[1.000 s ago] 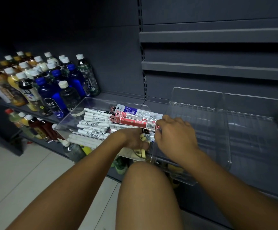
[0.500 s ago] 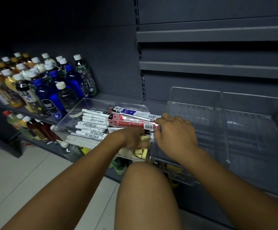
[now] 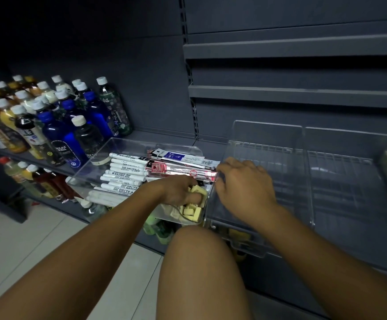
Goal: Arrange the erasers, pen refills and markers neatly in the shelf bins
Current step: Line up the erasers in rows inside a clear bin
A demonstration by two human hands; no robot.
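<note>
Far to the left of both hands, bottles (image 3: 56, 125) with white and blue caps stand crowded on the shelf (image 3: 162, 135). Nearer, a clear bin (image 3: 141, 141) holds the stationery. White markers (image 3: 123, 172) with dark print lie side by side in rows, set crosswise, just left of the left hand (image 3: 176, 191) and beyond its wrist. Right of them lies a red refill pack (image 3: 178, 170), long, flat and shiny with pale lettering. Behind it is a blue refill pack (image 3: 178, 155) in white and blue. Both stretch across the bin beyond the left hand's knuckles and reach toward the right hand (image 3: 245, 183). Small, blocky, pale yellow erasers (image 3: 191, 210) are heaped in the bin's near right corner, under and just in front of the left hand. That hand is down in the heap, its fingers curled around a few erasers. The right hand sits just beside it at the bin's right wall, fingers bent, pinching the right end of the red refill pack. Beneath and to the right of the right hand stands a second bin (image 3: 266, 135), clear, with a ribbed floor and an upright divider. A bare knee (image 3: 199, 262) rises between the two forearms.
</note>
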